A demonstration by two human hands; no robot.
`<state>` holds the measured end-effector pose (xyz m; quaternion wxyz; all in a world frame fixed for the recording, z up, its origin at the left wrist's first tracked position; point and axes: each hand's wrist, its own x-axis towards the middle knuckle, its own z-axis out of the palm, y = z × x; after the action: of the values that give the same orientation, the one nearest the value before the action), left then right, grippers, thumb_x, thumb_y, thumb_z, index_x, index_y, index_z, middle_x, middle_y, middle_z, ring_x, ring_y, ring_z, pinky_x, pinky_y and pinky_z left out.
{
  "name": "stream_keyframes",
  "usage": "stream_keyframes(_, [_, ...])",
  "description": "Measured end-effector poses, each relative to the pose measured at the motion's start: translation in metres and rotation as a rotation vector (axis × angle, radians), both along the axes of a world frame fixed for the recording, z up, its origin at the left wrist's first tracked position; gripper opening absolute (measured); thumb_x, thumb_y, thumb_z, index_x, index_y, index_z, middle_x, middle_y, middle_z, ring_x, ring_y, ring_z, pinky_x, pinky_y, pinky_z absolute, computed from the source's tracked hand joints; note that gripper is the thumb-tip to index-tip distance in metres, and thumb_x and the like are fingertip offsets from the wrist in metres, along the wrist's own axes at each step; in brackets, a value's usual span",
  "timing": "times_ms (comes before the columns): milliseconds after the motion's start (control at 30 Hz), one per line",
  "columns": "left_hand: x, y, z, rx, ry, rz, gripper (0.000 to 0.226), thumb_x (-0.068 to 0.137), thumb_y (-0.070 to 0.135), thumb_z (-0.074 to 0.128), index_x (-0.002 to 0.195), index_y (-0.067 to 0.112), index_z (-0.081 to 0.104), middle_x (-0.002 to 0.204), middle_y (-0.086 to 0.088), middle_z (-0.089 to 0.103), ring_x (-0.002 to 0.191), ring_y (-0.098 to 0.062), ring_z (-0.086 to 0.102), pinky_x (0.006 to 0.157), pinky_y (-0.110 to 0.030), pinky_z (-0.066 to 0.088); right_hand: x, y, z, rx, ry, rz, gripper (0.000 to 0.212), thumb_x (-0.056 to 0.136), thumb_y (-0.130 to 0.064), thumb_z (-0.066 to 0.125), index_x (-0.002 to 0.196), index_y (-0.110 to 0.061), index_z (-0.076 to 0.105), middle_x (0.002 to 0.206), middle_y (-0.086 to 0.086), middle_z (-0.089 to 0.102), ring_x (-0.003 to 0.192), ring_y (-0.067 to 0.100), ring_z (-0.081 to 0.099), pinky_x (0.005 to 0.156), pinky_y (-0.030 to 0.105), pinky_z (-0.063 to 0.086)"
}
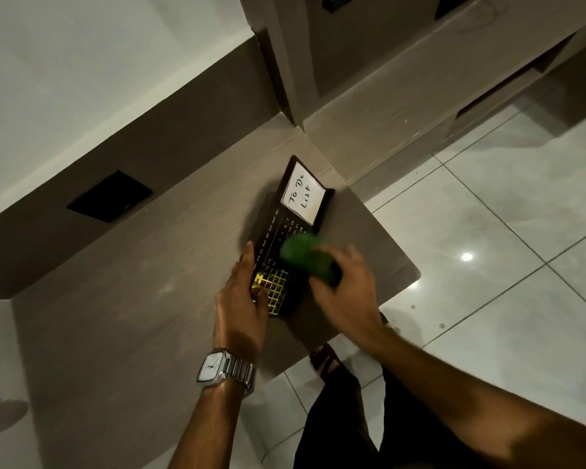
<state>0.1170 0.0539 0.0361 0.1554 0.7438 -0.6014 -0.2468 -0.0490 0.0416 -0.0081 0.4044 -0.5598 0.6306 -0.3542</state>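
Note:
A black desk calendar board (278, 228) lies flat near the corner of the grey-brown desk (132, 306). It carries month names, date numbers, a gold grid and a white card reading "To Do List" (303, 192). My left hand (242, 299), with a silver watch on the wrist, rests on the board's near left edge with fingers extended. My right hand (345, 292) grips a green cloth (307, 253), blurred by motion, against the board's right side.
The desk's rounded corner (410, 275) ends just right of the board, with glossy white floor tiles (504, 248) beyond. A black wall socket plate (109, 196) sits on the back panel. My legs and sandalled foot (325, 358) stand beside the desk.

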Motion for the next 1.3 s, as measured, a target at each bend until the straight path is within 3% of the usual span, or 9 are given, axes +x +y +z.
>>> stream_keyframes(167, [0.0,0.0,-0.001,-0.017,0.005,0.026,0.084,0.088,0.001,0.061,0.153,0.031,0.018,0.143,-0.015,0.053,0.122,-0.031,0.059,0.097,-0.041,0.054,0.025,-0.033,0.01,-0.216,0.176,0.217,0.068,0.077,-0.005,0.068,0.141,-0.018,0.048,0.141,0.014,0.042,0.126,0.028,0.037,0.105,0.043,0.04])
stream_keyframes(333, [-0.001,0.001,0.0,0.002,0.012,0.035,0.086,0.09,0.004,0.06,0.15,0.039,0.01,0.138,-0.016,0.056,0.116,-0.031,0.063,0.09,-0.047,0.057,0.022,-0.007,-0.007,-0.03,0.358,0.236,0.061,0.085,-0.009,0.063,0.143,-0.02,0.045,0.144,0.009,0.04,0.124,0.027,0.036,0.102,0.047,0.042])
stream_keyframes(467, [-0.001,0.004,-0.003,-0.005,0.031,0.027,0.085,0.089,0.004,0.059,0.152,0.039,0.014,0.132,-0.014,0.06,0.112,-0.03,0.064,0.088,-0.042,0.057,0.025,0.002,0.0,-0.145,0.155,0.342,0.059,0.078,0.001,0.064,0.134,-0.016,0.055,0.134,0.009,0.047,0.119,0.025,0.035,0.101,0.043,0.042])
stream_keyframes(633, [0.001,0.003,-0.003,-0.074,-0.04,0.018,0.084,0.084,-0.004,0.063,0.152,0.027,0.024,0.125,-0.014,0.063,0.1,-0.014,0.058,0.074,-0.013,0.043,0.017,-0.051,0.002,-0.167,0.295,0.239,0.063,0.08,-0.002,0.065,0.139,-0.019,0.051,0.138,0.011,0.043,0.121,0.029,0.035,0.103,0.043,0.039])
stream_keyframes(767, [0.003,0.0,0.003,-0.076,0.012,0.048,0.087,0.083,-0.004,0.064,0.153,0.028,0.024,0.136,-0.012,0.058,0.119,-0.025,0.059,0.093,-0.031,0.047,0.009,-0.034,-0.012,-0.074,0.393,0.36,0.059,0.086,-0.008,0.061,0.141,-0.022,0.048,0.14,0.009,0.041,0.122,0.029,0.035,0.103,0.048,0.04])
stream_keyframes(1000, [0.008,-0.011,0.006,0.048,0.054,0.081,0.095,0.084,0.001,0.066,0.154,0.036,0.013,0.147,-0.009,0.049,0.127,-0.021,0.052,0.103,-0.035,0.042,0.007,-0.014,-0.004,-0.042,0.15,0.422,0.059,0.08,0.0,0.061,0.135,-0.022,0.055,0.131,0.004,0.045,0.117,0.018,0.035,0.1,0.032,0.036])
stream_keyframes(1100, [0.009,-0.009,0.009,0.016,0.036,0.045,0.094,0.083,-0.002,0.066,0.154,0.033,0.014,0.154,-0.009,0.041,0.138,-0.029,0.044,0.11,-0.052,0.042,-0.012,-0.021,0.013,0.144,-0.142,0.185,0.05,0.083,-0.001,0.064,0.122,-0.032,0.061,0.125,-0.002,0.053,0.114,0.01,0.049,0.095,0.024,0.045])
stream_keyframes(1167, [0.011,-0.01,0.011,-0.007,0.015,0.02,0.092,0.083,0.001,0.069,0.153,0.029,0.016,0.158,-0.008,0.033,0.145,-0.027,0.034,0.114,-0.055,0.037,-0.029,-0.034,0.026,0.333,-0.448,-0.046,0.04,0.086,-0.004,0.067,0.105,-0.038,0.064,0.11,-0.005,0.067,0.092,0.003,0.067,0.072,0.016,0.055])
stream_keyframes(1300, [0.015,-0.014,0.015,0.014,-0.05,0.063,0.094,0.083,0.037,0.071,0.155,0.029,0.012,0.164,-0.001,0.016,0.151,-0.021,0.015,0.121,-0.051,0.019,-0.078,-0.06,0.037,0.449,-0.78,-0.296,0.034,0.087,-0.001,0.062,0.117,-0.016,0.066,0.104,0.003,0.074,0.091,0.016,0.072,0.071,0.028,0.059])
